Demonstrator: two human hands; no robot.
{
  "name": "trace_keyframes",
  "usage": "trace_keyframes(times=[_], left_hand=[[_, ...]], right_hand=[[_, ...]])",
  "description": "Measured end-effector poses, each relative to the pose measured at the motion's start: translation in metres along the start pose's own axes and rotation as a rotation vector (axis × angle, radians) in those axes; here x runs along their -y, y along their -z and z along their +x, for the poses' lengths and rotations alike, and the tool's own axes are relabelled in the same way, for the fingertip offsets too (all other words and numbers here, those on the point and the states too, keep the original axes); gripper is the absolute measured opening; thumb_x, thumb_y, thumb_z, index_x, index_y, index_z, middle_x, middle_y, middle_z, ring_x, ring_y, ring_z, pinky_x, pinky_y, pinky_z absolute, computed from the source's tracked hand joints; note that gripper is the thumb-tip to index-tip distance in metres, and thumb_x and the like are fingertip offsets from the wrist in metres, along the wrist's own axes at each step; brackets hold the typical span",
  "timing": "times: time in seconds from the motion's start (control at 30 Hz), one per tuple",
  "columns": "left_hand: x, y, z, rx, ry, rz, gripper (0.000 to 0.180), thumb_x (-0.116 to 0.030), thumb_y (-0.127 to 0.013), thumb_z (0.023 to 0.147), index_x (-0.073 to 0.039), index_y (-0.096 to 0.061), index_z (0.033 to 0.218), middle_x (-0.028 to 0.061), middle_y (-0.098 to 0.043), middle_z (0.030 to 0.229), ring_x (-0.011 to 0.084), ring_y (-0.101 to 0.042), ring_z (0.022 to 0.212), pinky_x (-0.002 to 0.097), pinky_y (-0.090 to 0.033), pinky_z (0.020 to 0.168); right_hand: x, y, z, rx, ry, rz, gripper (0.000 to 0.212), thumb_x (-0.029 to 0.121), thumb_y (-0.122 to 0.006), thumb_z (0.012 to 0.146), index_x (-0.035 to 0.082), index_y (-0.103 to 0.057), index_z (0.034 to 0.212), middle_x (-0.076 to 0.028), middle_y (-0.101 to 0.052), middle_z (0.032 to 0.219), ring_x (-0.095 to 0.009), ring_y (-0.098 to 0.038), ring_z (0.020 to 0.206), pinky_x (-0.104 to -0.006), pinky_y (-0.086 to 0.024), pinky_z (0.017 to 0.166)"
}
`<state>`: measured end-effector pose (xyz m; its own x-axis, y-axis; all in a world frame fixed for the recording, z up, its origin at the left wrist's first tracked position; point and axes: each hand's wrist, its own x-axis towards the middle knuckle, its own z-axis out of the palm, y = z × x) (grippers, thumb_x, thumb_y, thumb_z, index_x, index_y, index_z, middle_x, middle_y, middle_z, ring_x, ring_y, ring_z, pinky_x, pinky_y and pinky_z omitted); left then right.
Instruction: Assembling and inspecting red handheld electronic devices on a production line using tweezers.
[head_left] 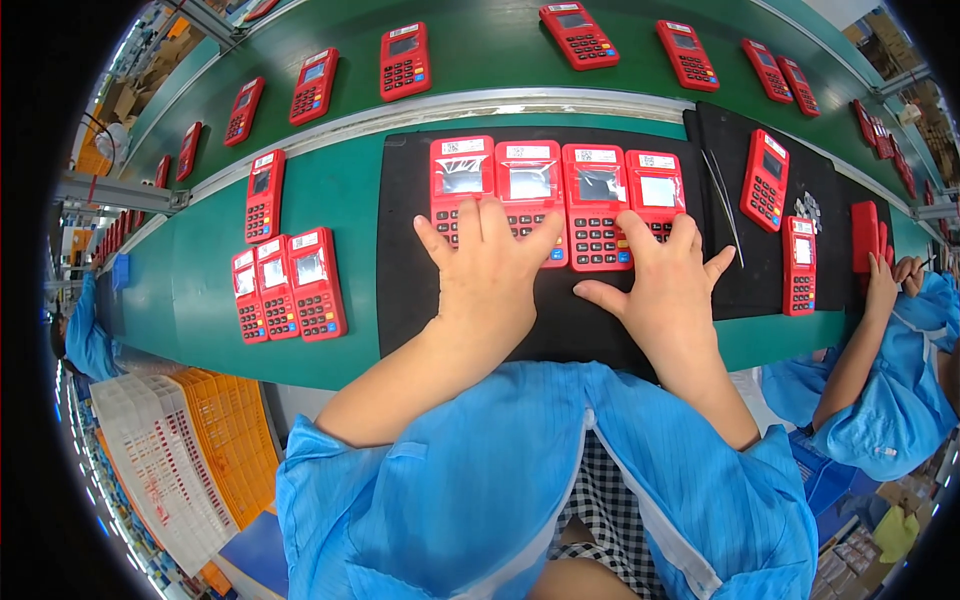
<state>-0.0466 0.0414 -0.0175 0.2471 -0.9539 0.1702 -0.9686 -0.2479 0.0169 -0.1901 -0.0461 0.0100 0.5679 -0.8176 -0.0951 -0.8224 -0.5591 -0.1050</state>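
Observation:
Several red card payment terminals with grey-and-black keypads lie side by side in a row on a black mat [408,270]. My left hand [487,280] is spread over the leftmost terminal [462,172] and its neighbour [528,178], its fingers resting across their keypads. Over the right part of the row, my right hand [668,295] has its fingers apart, nearest the third terminal [597,185] and the rightmost terminal [657,190]. Both hands partly hide the keys beneath them. Each terminal has a white label above its small screen, and glossy film shows on some screens.
A green conveyor [480,65] carrying more terminals runs beyond a metal rail [540,98]. Several terminals [318,285] lie to the left on the green bench. At right are tweezers [724,205] and a co-worker's hand [880,290]. Plastic crates [165,465] stand lower left.

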Motion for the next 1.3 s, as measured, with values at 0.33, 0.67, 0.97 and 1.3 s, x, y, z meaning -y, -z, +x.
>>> trace_keyframes(times=[0.33,0.67,0.97,1.3], left_hand=[[0.000,0.000,0.000,0.009,0.004,0.000,0.055,-0.007,-0.065,0.072,-0.023,-0.051,0.123,0.0176,-0.047,0.105,0.0362,-0.045,0.110,0.0735,-0.029,0.088],[-0.001,0.001,-0.001,0.030,0.009,0.012,0.056,-0.009,-0.066,0.072,-0.024,-0.051,0.124,0.0163,-0.047,0.105,0.0349,-0.045,0.110,0.0722,-0.031,0.088],[0.001,0.002,0.000,0.040,0.017,0.012,0.056,-0.008,-0.065,0.072,-0.025,-0.051,0.123,0.0157,-0.046,0.104,0.0346,-0.046,0.109,0.0728,-0.031,0.088],[0.047,0.032,0.022,0.234,-0.040,-0.403,0.062,-0.002,-0.057,0.069,-0.010,-0.050,0.130,0.0238,-0.050,0.110,0.0370,-0.049,0.109,0.0489,-0.039,0.095]], right_hand=[[0.000,0.000,0.000,0.002,0.004,0.001,0.076,0.044,-0.081,0.064,0.015,-0.048,0.126,-0.019,-0.041,0.116,-0.039,-0.046,0.117,-0.0761,-0.024,0.094],[-0.001,-0.001,-0.001,-0.011,0.008,-0.011,0.076,0.045,-0.080,0.064,0.014,-0.049,0.126,-0.019,-0.041,0.117,-0.037,-0.046,0.117,-0.0768,-0.024,0.093],[0.000,-0.002,0.000,-0.021,0.026,-0.006,0.075,0.046,-0.080,0.065,0.015,-0.049,0.126,-0.018,-0.041,0.116,-0.037,-0.047,0.115,-0.0765,-0.025,0.092],[-0.060,0.043,0.033,0.145,0.183,0.406,0.058,0.040,-0.066,0.082,0.008,-0.049,0.127,-0.024,-0.052,0.116,-0.038,-0.054,0.107,-0.0517,-0.040,0.095]])
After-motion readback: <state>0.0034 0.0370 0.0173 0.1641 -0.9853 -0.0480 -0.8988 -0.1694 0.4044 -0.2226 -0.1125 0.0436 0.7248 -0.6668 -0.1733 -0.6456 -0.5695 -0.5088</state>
